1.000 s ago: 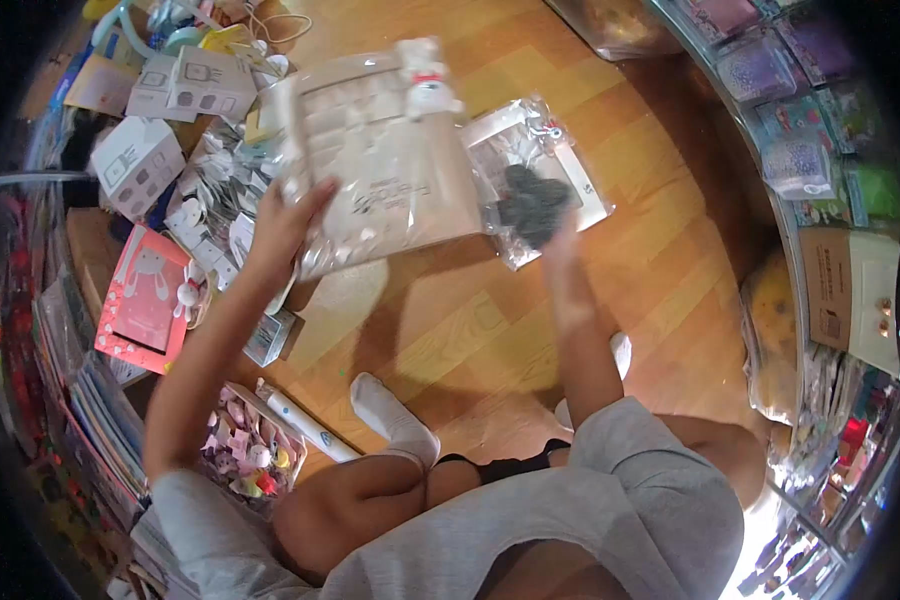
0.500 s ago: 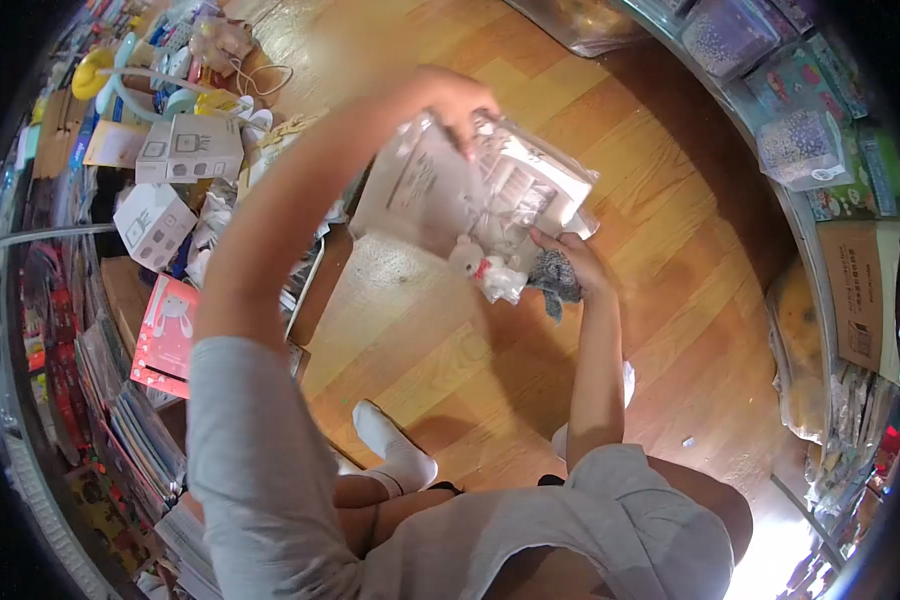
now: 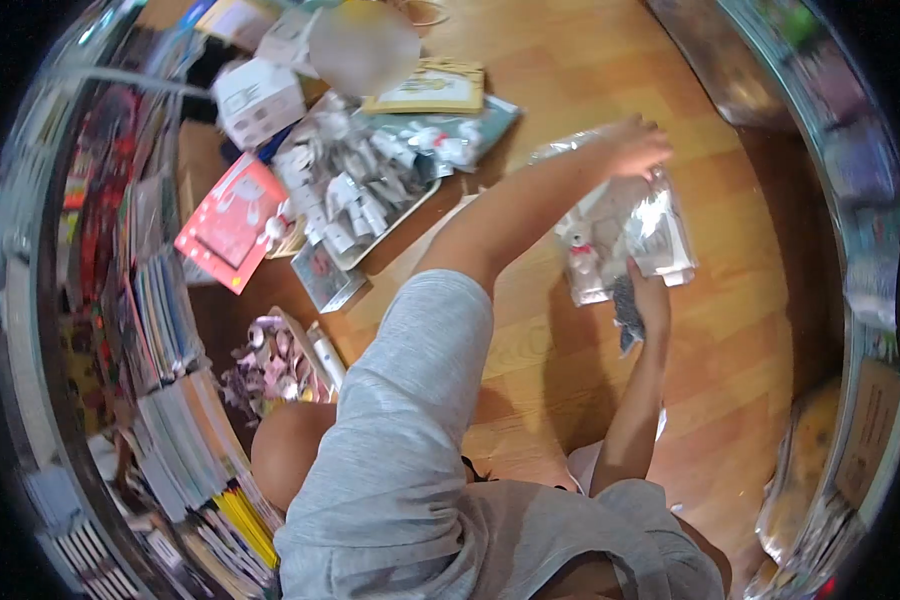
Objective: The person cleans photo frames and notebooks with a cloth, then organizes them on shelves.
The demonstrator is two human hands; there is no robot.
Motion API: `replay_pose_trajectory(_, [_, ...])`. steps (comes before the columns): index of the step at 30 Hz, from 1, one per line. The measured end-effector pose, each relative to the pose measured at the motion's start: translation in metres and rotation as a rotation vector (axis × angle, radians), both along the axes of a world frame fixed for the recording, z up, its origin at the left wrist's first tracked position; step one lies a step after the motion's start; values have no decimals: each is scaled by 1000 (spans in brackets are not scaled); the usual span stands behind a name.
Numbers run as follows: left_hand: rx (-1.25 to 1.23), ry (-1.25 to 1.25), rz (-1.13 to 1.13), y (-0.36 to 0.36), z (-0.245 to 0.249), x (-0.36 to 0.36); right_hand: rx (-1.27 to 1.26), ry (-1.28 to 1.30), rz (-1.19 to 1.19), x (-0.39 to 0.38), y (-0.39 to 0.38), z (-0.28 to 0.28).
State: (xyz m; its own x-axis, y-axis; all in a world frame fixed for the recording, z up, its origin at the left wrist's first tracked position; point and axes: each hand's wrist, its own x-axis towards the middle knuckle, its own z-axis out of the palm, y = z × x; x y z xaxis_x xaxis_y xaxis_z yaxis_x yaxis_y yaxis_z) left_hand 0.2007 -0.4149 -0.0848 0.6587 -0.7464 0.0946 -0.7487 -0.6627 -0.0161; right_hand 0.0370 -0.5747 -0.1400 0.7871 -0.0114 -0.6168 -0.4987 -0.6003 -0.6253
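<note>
A clear plastic package (image 3: 675, 235) hangs between my two hands over the wooden floor. My left hand (image 3: 635, 148) is at its upper edge, fingers curled on the plastic. Around its lower edge my right hand (image 3: 647, 295) is closed, with a dark grey fuzzy piece (image 3: 627, 312) beside the fingers. A small white plush bear (image 3: 582, 255) with a red bow shows at the left part of the package. Whether the bear is inside or behind the plastic is unclear.
At the left are a tray (image 3: 365, 250) of small wrapped items, a pink bunny box (image 3: 232, 222), a white box (image 3: 258, 103) and a yellow-framed card (image 3: 430, 88). Books (image 3: 165, 310) stand in a shelf. Shelves with packaged goods (image 3: 870, 230) line the right.
The view has turned, showing more of the left-side items. The package now appears further right, turned more upright, with both hands still on it. The bear lies closer against the plastic.
</note>
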Motion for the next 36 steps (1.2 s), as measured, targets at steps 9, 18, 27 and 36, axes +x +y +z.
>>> replay_pose_trajectory(9, [-61,349,824,275,68,-253,-302,29,211,30,3,57])
replay_pose_trajectory(18, [-1062,752,2030,387,-57,-424,294,-598,115,14,148,112])
replay_pose_trajectory(27, [-986,186,1999,353,-88,-438,-603,-874,829,55,259,58])
replay_pose_trajectory(36, [-1112,-540,1893,346,-3,-396,-453,-1145,984,58,267,84])
